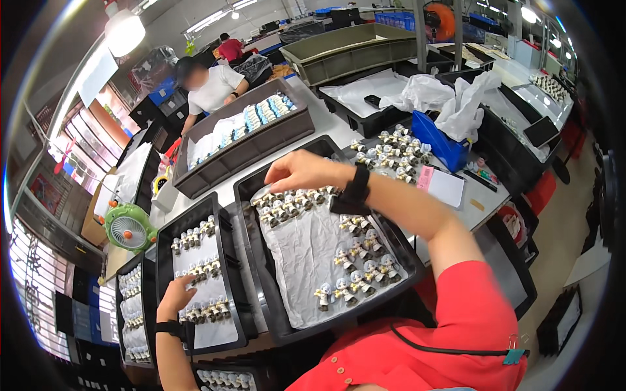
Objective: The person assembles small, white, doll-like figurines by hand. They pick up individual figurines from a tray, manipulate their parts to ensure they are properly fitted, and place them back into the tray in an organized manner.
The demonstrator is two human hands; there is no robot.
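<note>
My left hand is over the narrow black tray, thumb and forefinger apart beside a row of small white-and-grey figurines. Nothing shows between its fingers. My right hand reaches across the larger black tray, its fingers bent down and drawn together at the far-left corner. Whatever those fingertips hold is hidden. Just below them stand rows of similar figurines on a white crumpled sheet. More figurines stand along the sheet's near and right side.
Beyond the trays is a brown crate of blue-and-white pieces. Loose figurines lie on the table beside a blue bin. A green fan stands at left. A seated person in white works across the table.
</note>
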